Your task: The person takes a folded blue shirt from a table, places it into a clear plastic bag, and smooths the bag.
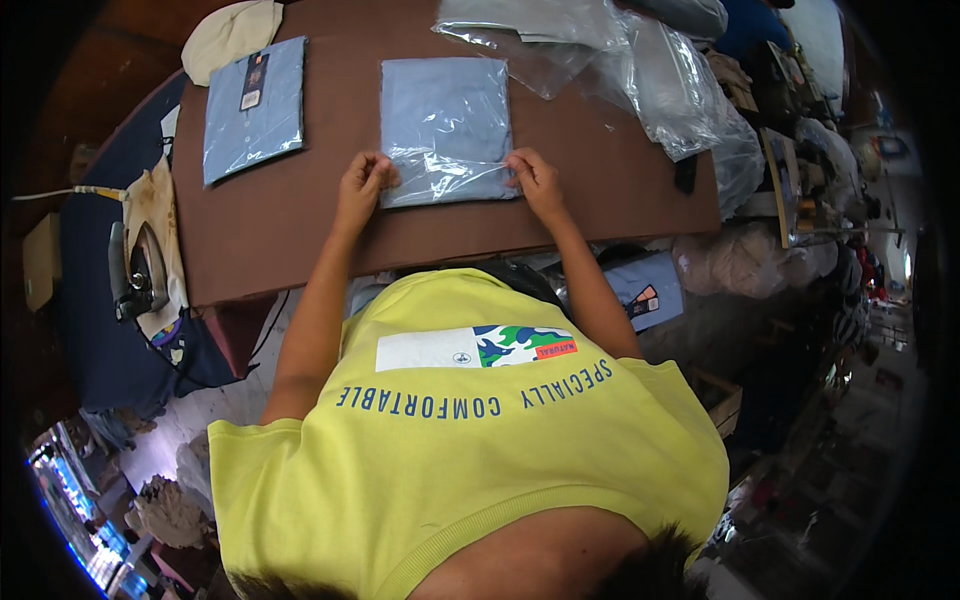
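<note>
A folded light blue shirt in a clear plastic bag point(445, 120) lies flat on the brown table, straight in front of me. My left hand point(368, 182) pinches the bag at its near left corner, thumb against curled fingers. On the opposite side my right hand point(535, 178) grips the near right edge the same way. Between the two hands the plastic is creased and shiny across the lower part of the shirt. Another bagged blue shirt point(255, 112), with a dark tag on it, lies to the left, apart from both hands.
Clear plastic bags point(640, 70) are heaped at the table's far right. A beige cloth point(230, 38) lies at the far left corner. An iron point(140, 270) with its cord stands left of the brown table point(260, 230). Below the right edge is another blue packed garment point(648, 290).
</note>
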Demonstrator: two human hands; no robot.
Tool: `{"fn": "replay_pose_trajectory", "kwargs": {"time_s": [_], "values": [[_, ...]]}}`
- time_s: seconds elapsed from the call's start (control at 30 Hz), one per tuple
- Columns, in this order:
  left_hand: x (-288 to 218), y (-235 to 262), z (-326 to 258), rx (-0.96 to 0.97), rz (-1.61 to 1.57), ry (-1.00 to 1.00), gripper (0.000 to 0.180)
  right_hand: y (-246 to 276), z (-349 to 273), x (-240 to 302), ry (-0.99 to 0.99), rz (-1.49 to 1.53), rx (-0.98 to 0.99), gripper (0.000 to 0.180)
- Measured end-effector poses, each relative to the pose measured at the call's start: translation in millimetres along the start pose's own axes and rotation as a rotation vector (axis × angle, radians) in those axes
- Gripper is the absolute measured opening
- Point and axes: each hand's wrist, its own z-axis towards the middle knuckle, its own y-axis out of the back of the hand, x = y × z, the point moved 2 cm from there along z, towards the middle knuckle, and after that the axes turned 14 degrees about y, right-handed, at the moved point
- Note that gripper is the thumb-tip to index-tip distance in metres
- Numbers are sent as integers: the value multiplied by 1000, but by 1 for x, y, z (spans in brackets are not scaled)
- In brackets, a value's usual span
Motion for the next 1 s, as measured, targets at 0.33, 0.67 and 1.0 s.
{"fn": "replay_pose_trajectory", "kwargs": {"time_s": [0.33,0.67,1.0], "values": [[-38,-26,9,-353,400,176,28,-12,19,-4,-252,-182,-58,30],[-24,-25,46,-539,833,144,32,-19,40,-38,-404,-455,-24,35],[-29,-39,50,-555,1223,197,33,-28,51,-16,-498,-883,56,39]]}}
